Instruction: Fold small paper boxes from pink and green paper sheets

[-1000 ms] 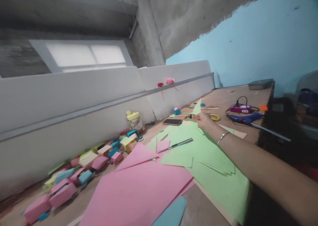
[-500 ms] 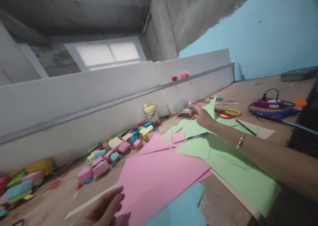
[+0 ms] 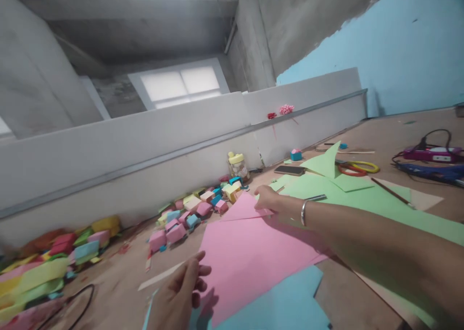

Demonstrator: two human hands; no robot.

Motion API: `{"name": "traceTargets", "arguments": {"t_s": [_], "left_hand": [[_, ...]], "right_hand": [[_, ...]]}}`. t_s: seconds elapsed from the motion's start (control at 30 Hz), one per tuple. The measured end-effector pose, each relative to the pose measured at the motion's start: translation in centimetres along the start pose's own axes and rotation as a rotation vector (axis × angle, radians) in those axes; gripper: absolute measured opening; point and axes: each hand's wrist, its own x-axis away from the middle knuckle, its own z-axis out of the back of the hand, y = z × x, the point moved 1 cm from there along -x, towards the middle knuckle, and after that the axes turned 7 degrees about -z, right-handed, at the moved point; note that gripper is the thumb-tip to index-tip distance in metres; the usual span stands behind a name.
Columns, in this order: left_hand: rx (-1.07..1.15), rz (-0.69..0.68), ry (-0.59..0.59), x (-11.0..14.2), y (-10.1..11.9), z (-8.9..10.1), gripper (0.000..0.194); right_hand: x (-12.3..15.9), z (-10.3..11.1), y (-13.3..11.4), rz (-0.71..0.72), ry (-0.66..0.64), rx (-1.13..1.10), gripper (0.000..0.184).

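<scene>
My right hand [image 3: 267, 198] reaches out across the table and closes its fingers on the folded far corner of a large pink paper sheet [image 3: 246, 252]. A silver bangle sits on that wrist. My left hand [image 3: 180, 292] is low in front, fingers curled around the near edge of a light blue paper sheet [image 3: 279, 306] that lies partly under the pink one. Green paper sheets [image 3: 362, 194] lie just beyond my right forearm, one with an upturned pointed corner.
Small coloured paper boxes [image 3: 195, 209] are heaped along the low white wall [image 3: 145, 175], beside a yellow-lidded jar [image 3: 237, 165]. Farther right lie a phone [image 3: 290, 170], scissors [image 3: 357, 167], a pencil [image 3: 391, 193] and a blue glue gun [image 3: 435, 171] with its cable.
My right hand has drawn back from the green sheet near the scissors to the pink sheet's corner. My left hand has come up into view. The camera has turned left.
</scene>
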Motion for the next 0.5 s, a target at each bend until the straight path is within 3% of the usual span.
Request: {"name": "traceTargets", "arguments": {"t_s": [0.13,0.3,0.37,0.5], "left_hand": [[-0.048,-0.043,0.007,0.1,-0.2,-0.2,0.040],[-0.016,-0.102,-0.029,0.7,0.1,-0.3,0.029],[0.034,-0.114,-0.113,1.3,0.6,-0.8,0.031],[0.092,-0.131,-0.465,2.9,1.8,-2.1,0.041]], "right_hand": [[1.3,-1.1,-1.7,0.182,-0.036,-0.003,0.030],[6.6,-0.6,-2.4,0.543,-0.108,0.080,0.021],[9.1,-0.6,-2.3,0.637,-0.116,0.096,0.028],[13.1,-1.8,-2.7,0.765,-0.040,0.082,0.045]]}}
